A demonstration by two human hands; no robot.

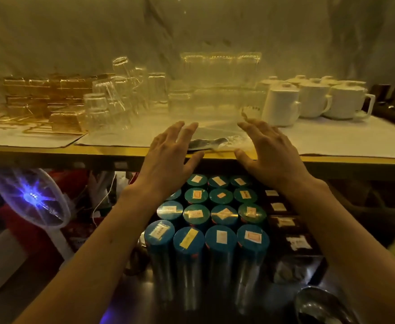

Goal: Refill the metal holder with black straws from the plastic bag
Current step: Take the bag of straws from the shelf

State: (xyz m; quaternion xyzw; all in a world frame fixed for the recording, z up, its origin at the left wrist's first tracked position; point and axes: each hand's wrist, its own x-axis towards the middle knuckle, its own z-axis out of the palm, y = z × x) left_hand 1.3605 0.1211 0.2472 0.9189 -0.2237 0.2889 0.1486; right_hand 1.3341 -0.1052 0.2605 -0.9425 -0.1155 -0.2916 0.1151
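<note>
Grip: your left hand [168, 157] and right hand [269, 155] both released, fingers spread, empty. Between them on the shelf edge [51, 149]: one clear plastic bag [217, 141], dark contents showing. Beyond: three white lidded mugs [313, 101] clearly visible, upturned glasses [112, 99]. Below your wrists: teal-lidded canisters [220, 216], labels unreadable.

Café storeroom, stacked glasses [112, 99], lidded mugs [313, 99], tea canisters [215, 216]

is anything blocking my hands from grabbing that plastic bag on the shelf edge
Nothing visible does. The plastic bag lies at the shelf's front edge directly between the open left hand and right hand; the glasses stand behind it.
</note>
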